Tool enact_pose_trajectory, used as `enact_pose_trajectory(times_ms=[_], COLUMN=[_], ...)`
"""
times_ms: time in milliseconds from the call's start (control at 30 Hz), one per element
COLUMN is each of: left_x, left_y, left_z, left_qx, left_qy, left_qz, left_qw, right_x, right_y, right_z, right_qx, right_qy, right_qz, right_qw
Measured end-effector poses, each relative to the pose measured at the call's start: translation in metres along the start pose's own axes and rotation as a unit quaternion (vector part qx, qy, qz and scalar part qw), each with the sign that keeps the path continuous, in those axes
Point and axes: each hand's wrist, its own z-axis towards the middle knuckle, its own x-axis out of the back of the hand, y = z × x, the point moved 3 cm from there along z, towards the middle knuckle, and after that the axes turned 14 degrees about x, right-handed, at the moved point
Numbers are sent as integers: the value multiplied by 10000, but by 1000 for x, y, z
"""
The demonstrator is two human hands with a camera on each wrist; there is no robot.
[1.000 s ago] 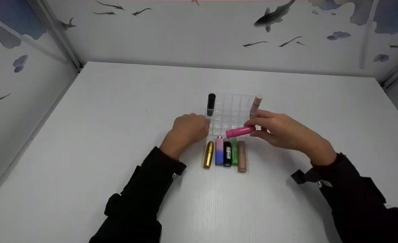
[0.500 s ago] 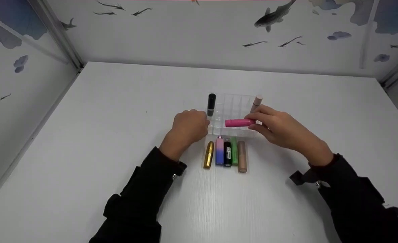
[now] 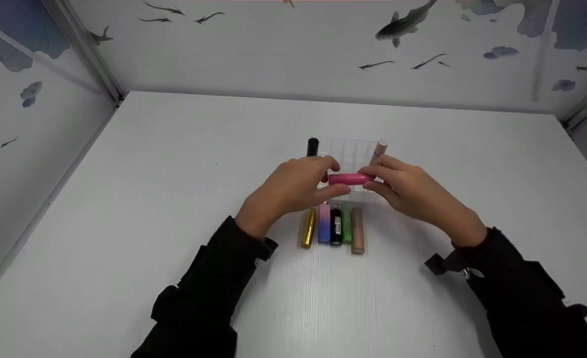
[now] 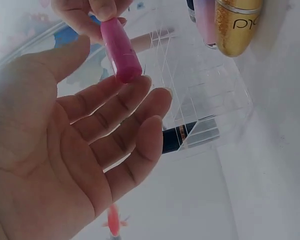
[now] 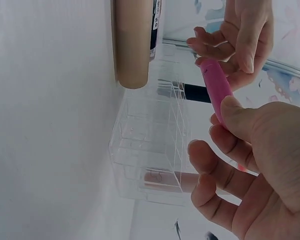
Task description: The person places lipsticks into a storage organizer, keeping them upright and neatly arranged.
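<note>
Between thumb and fingertips my right hand (image 3: 415, 191) pinches one end of a pink lipstick tube (image 3: 344, 179), held level over a clear divided organizer (image 5: 142, 132). My left hand (image 3: 296, 184) reaches to the tube's other end, thumb and fingers spread apart. In the left wrist view its fingertips (image 4: 140, 85) are right at the tube's end, not curled round it. A black-capped lip gloss tube (image 3: 313, 145) stands in the organizer's left side, partly behind the left hand. At the right side leans a pale pink tube (image 3: 380, 149), its lower part hidden by the right hand.
In front of the organizer lie a gold lipstick (image 3: 308, 228), a pink-and-blue tube (image 3: 324, 223), a black tube with a white label (image 3: 336, 226), a green tube (image 3: 346, 226) and a beige tube (image 3: 357, 231). Walls with fish patterns border the white table (image 3: 184, 139).
My left hand has come off the organizer's left side, opened its fingers and moved right to the pink tube's end. The right hand raised the tube slightly and turned it level.
</note>
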Motion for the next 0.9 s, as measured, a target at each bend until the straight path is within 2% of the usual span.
enact_pose_trajectory(times_ms=[267, 467, 667, 900], left_x=[2, 5, 8, 3], left_y=[1, 1, 4, 9], left_z=[0, 0, -2, -3], left_qx=[-300, -360, -330, -327], left_qy=[444, 683, 604, 353], left_qz=[116, 62, -139, -116], left_qw=[9985, 9970, 9975, 9988], right_x=[-1, 0, 3, 2], right_y=[-1, 0, 2, 3], right_z=[1, 3, 2, 1], right_qx=[-19, -317, -737, -899], right_qy=[194, 556, 971, 1074], right_qz=[-108, -299, -311, -192], right_qw=[9998, 9975, 9921, 9900])
